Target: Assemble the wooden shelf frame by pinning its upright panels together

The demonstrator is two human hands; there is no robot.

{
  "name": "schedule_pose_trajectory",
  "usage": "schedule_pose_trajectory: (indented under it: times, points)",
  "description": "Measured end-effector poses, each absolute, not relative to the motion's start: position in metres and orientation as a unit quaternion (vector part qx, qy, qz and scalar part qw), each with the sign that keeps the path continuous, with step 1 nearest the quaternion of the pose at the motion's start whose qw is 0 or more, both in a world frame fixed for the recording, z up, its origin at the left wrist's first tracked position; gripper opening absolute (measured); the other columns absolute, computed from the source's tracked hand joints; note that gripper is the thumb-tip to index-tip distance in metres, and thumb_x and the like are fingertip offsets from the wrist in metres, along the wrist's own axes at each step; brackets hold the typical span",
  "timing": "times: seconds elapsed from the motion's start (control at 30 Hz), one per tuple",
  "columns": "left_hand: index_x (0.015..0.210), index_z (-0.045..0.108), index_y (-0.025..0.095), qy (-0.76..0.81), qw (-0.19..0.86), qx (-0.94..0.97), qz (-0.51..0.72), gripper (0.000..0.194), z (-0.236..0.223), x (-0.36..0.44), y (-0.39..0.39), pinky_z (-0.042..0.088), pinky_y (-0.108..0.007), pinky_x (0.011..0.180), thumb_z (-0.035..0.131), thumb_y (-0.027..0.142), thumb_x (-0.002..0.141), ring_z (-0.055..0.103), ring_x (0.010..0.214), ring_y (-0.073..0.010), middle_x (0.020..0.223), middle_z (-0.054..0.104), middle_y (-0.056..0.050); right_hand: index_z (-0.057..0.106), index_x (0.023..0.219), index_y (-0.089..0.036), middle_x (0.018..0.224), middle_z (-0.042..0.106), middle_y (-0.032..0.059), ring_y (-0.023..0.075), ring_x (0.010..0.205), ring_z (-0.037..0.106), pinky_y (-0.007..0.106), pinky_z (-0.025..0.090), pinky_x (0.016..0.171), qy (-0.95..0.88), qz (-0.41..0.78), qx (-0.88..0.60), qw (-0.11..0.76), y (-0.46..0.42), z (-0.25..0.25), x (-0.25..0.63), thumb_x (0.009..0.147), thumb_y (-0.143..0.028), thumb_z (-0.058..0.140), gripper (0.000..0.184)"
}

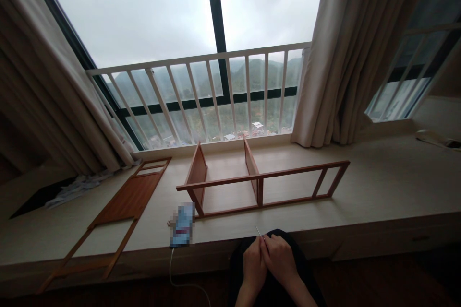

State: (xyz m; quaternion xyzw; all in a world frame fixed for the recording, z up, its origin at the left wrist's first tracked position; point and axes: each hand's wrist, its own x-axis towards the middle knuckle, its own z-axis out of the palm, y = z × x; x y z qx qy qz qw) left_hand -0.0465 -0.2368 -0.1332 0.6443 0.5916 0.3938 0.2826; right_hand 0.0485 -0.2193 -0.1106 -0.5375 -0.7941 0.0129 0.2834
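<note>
Close together over my lap, my left hand and my right hand are both closed around one slim screwdriver. Its thin metal shaft points up and away from me, while the fingers hide most of the handle. Just beyond the hands, a reddish-brown wooden frame lies on its long side on the pale window ledge. Two wooden panels stand up from it, a left panel and a middle panel.
A flat wooden frame with a solid panel lies at the left and juts over the ledge's front edge. A phone with a white cable rests near that edge. White railings and curtains stand behind.
</note>
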Motion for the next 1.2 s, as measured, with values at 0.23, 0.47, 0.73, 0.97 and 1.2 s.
schedule_pose_trajectory:
  times: [0.23, 0.47, 0.73, 0.97, 1.2]
  points:
    - [0.083, 0.054, 0.017, 0.591, 0.287, 0.643, 0.392, 0.035, -0.132, -0.047, -0.237, 0.039, -0.025, 0.066, 0.022, 0.032, 0.085, 0.054, 0.075, -0.0174, 0.084, 0.060, -0.009, 0.055, 0.064, -0.020, 0.058, 0.054, 0.0023, 0.0139, 0.060, 0.048, 0.026, 0.026, 0.062, -0.793, 0.013, -0.539, 0.284, -0.219, -0.110, 0.048, 0.084, -0.021, 0.032, 0.030]
    - [0.083, 0.055, 0.017, 0.592, 0.285, 0.643, 0.392, 0.036, -0.129, -0.047, -0.238, 0.039, -0.026, 0.067, 0.022, 0.032, 0.085, 0.055, 0.076, -0.0175, 0.084, 0.060, -0.009, 0.056, 0.066, -0.020, 0.059, 0.054, 0.0026, 0.0140, 0.061, 0.048, 0.026, 0.026, 0.064, -0.795, 0.013, -0.536, 0.285, -0.219, -0.110, 0.049, 0.084, -0.020, 0.032, 0.030]
    - [0.086, 0.054, 0.017, 0.592, 0.284, 0.643, 0.395, 0.035, -0.130, -0.047, -0.238, 0.039, -0.026, 0.068, 0.022, 0.031, 0.086, 0.055, 0.077, -0.0178, 0.084, 0.060, -0.009, 0.056, 0.066, -0.019, 0.059, 0.054, 0.0025, 0.0138, 0.061, 0.047, 0.026, 0.025, 0.063, -0.795, 0.013, -0.536, 0.282, -0.220, -0.110, 0.049, 0.083, -0.020, 0.033, 0.029]
    - [0.087, 0.054, 0.016, 0.591, 0.280, 0.645, 0.396, 0.035, -0.136, -0.046, -0.237, 0.038, -0.026, 0.068, 0.023, 0.031, 0.086, 0.055, 0.078, -0.0175, 0.088, 0.060, -0.010, 0.055, 0.064, -0.019, 0.058, 0.053, 0.0024, 0.0136, 0.061, 0.046, 0.027, 0.025, 0.063, -0.795, 0.010, -0.534, 0.288, -0.219, -0.112, 0.049, 0.083, -0.019, 0.033, 0.029]
    - [0.087, 0.055, 0.015, 0.595, 0.269, 0.646, 0.396, 0.034, -0.139, -0.047, -0.237, 0.038, -0.025, 0.068, 0.024, 0.030, 0.085, 0.054, 0.078, -0.0171, 0.085, 0.060, -0.009, 0.056, 0.066, -0.019, 0.060, 0.054, 0.0023, 0.0141, 0.061, 0.046, 0.027, 0.024, 0.063, -0.796, 0.014, -0.537, 0.280, -0.218, -0.112, 0.049, 0.083, -0.019, 0.033, 0.028]
